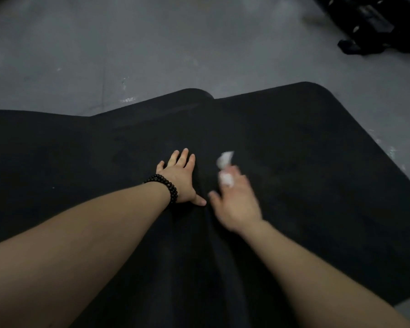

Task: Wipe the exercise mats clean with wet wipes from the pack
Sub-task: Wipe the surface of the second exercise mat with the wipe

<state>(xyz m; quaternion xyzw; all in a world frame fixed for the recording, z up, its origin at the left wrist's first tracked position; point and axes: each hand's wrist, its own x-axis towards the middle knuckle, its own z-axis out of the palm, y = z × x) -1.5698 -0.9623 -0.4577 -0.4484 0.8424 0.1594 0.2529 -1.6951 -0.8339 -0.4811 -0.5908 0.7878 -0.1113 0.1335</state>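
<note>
Head view: two bare hands on black exercise mats, one holding a wet wipe.

Left hand [179, 179], beaded bracelet [164, 185] at wrist: flat on the mat [305, 162], fingers spread, thumb out to the right. Right hand [234, 202], motion-blurred: fingers curled round a crumpled white wet wipe [225, 169], thumb near the left thumb. Mats: overlapping, rounded far corners, far edge bordering grey floor [104, 55]; broad bare mat surface lies right of the right hand. Dark gym equipment [384, 24]: top right, well apart.

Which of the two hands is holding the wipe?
The right hand, blurred, grips the white wipe; the left hand, with the bead bracelet, lies flat.
</note>
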